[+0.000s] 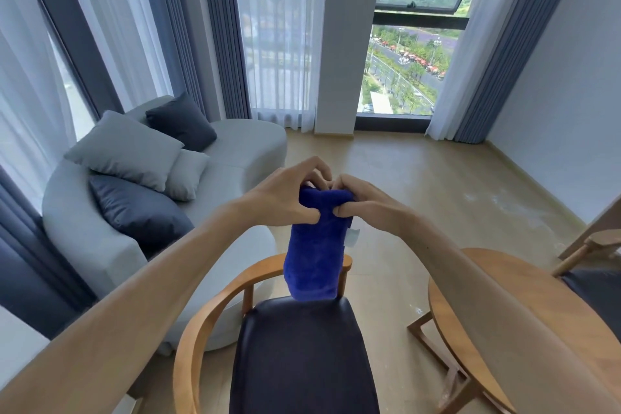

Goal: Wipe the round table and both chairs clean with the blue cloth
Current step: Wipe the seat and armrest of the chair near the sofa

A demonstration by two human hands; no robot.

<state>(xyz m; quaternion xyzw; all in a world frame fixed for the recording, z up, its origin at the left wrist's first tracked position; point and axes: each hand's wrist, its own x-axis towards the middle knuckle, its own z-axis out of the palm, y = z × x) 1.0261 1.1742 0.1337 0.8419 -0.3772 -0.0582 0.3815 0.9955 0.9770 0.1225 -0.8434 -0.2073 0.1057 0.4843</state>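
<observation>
Left hand and right hand pinch the top of the blue cloth, hanging above the chair; table at 3 o'clock.

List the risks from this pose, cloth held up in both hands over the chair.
1. Both the left hand and right hand pinch only the top edge of the cloth; the rest hangs free above the chair, so a loosened pinch could drop it.
2. The cloth looks folded or bunched narrow, so a wipe may cover little surface unless it is spread.
3. The table sits under the right forearm, partly hidden; parts of it could get missed.
</observation>
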